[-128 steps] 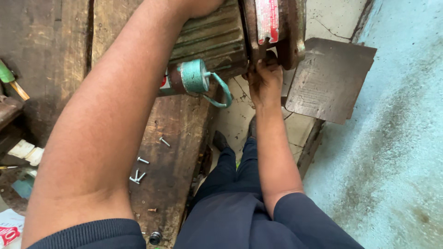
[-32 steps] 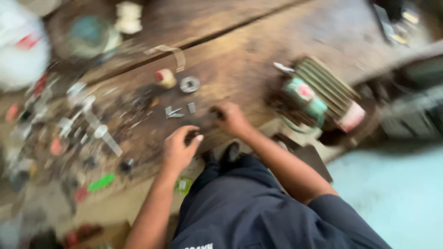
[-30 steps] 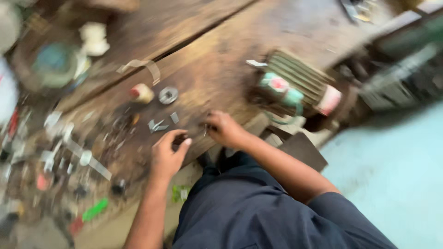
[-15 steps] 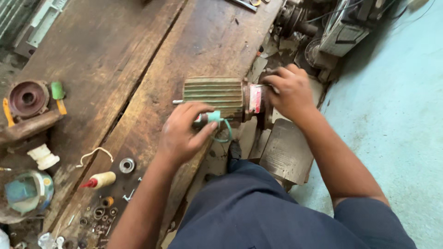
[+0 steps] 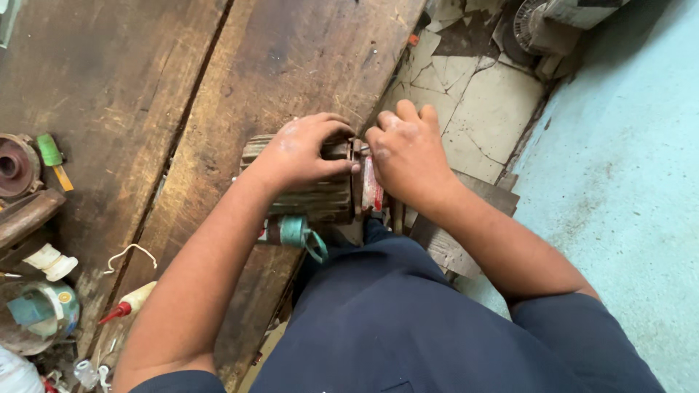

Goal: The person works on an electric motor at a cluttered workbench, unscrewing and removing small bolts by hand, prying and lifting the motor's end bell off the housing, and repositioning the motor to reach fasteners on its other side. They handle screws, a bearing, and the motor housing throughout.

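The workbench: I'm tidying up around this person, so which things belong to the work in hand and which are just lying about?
In hand:
- ribbed motor, gripped by left hand
- its end plate, under right hand

Lying about:
- small red-tipped bottle
- round metal part
- white wire hook
- green-handled tool

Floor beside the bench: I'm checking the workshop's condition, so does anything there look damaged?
Yes. The pale floor tiles just past the wooden workbench edge are cracked into irregular pieces with dark gaps. The left hand and right hand grip the ribbed motor.
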